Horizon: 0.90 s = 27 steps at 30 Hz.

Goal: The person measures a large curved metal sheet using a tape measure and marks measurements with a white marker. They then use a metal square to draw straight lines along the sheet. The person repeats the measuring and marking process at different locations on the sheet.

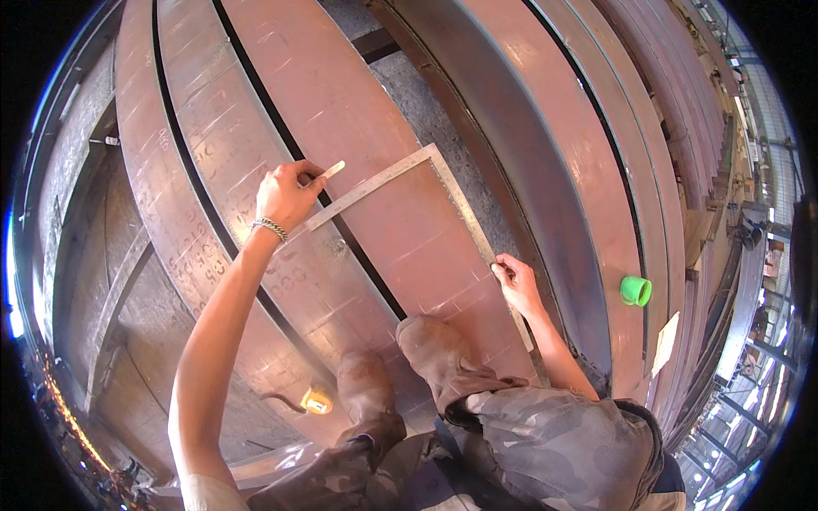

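A steel framing square point(467, 213) lies across a reddish-brown steel beam face point(341, 94), its corner at the far right edge of that face. The square's shorter arm reaches left over a dark gap onto the neighbouring beam. My right hand point(520, 285) pinches the longer arm partway along. Above the end of the shorter arm, my left hand point(288, 198) is closed on a pale stick of chalk point(336, 169), its free end pointing up and right. A chain bracelet circles my left wrist. Short pale marks run across the beam near the square.
My brown boots point(439, 345) stand on the beams. A yellow tape measure point(317, 400) lies left of them. To the right are a green cup point(636, 290) and a pale sheet point(665, 343). Dark gaps separate the long beams. Sparks point(72, 417) glow at the lower left.
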Available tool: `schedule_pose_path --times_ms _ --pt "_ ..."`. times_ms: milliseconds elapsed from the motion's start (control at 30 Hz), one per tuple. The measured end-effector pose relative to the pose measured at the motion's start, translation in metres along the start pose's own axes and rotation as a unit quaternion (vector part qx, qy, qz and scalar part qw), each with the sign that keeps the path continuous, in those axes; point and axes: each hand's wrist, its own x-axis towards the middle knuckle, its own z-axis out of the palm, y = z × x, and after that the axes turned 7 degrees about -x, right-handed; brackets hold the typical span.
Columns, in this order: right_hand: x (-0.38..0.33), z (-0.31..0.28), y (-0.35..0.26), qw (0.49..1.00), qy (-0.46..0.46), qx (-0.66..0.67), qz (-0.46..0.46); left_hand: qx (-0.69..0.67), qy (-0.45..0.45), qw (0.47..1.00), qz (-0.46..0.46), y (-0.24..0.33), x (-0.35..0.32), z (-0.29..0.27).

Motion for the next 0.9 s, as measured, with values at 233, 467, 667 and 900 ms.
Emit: schedule_pose_path --times_ms 233,467,667,900 --pt "0.011 0.001 -0.004 0.999 0.023 0.007 -0.042 -0.011 0.001 1.0 0.009 0.003 0.013 0.006" --pt "0.012 -0.006 -0.002 0.999 -0.007 0.0 -0.038 -0.033 0.003 0.999 0.018 0.001 0.022 0.009" --pt "0.011 -0.006 -0.002 0.999 -0.012 0.011 -0.03 -0.033 -0.016 0.999 -0.001 0.006 0.021 0.008" --pt "0.011 -0.006 0.005 0.997 -0.033 0.071 0.007 -0.044 -0.015 0.999 0.022 0.01 0.017 0.011"
